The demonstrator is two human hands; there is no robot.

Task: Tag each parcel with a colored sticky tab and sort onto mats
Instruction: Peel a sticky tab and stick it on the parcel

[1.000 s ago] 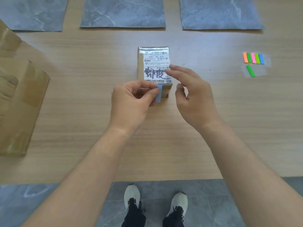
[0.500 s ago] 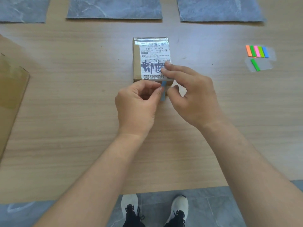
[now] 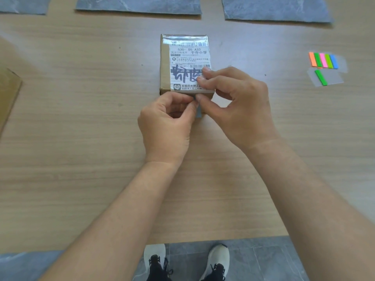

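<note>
A small cardboard parcel [image 3: 183, 57] with a white shipping label lies on the wooden table. At its near edge a blue sticky tab [image 3: 198, 112] hangs down between my hands. My left hand [image 3: 168, 126] pinches the tab with thumb and forefinger. My right hand [image 3: 237, 106] pinches the same tab with its thumb, while its other fingers rest on the parcel's label. A strip of colored tabs [image 3: 322, 60] lies at the right, with a single green tab [image 3: 321, 77] on a clear sheet below it.
Three grey mats lie along the far edge: left [image 3: 22, 5], middle [image 3: 138, 5], right [image 3: 276, 9]. A flat cardboard piece [image 3: 8, 94] sits at the left edge. My shoes [image 3: 186, 260] show below the table's near edge.
My right hand came down from the label to join the left on the blue tab at the parcel's near edge. The tab now shows only as a thin sliver between my fingers.
</note>
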